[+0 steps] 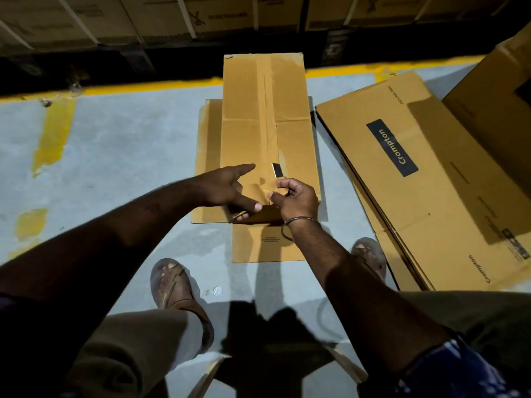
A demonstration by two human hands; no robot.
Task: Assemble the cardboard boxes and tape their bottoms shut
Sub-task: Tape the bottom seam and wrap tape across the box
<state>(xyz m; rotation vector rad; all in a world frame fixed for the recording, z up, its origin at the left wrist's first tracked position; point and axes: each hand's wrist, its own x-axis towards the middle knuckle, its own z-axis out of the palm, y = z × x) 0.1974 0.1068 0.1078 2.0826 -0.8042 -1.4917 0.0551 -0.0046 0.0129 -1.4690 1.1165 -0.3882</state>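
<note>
A brown cardboard box (263, 90) stands on the floor with its bottom flaps folded shut and facing up. A strip of brown tape (265, 110) runs down the middle seam toward me. My left hand (227, 186) presses on the near end of the box, forefinger stretched out, thumb on the tape end at the edge. My right hand (294, 198) pinches the tape at that near edge, fingers curled; a small dark blade-like piece (277, 170) sticks up beside it. More flat cardboard (207, 168) lies under the box.
A stack of flat Crompton boxes (416, 173) lies at the right, with an upright box (500, 90) behind it. Stacked cartons (143, 18) line the back beyond a yellow floor line (115, 89). My sandalled feet (172, 285) stand close to the box.
</note>
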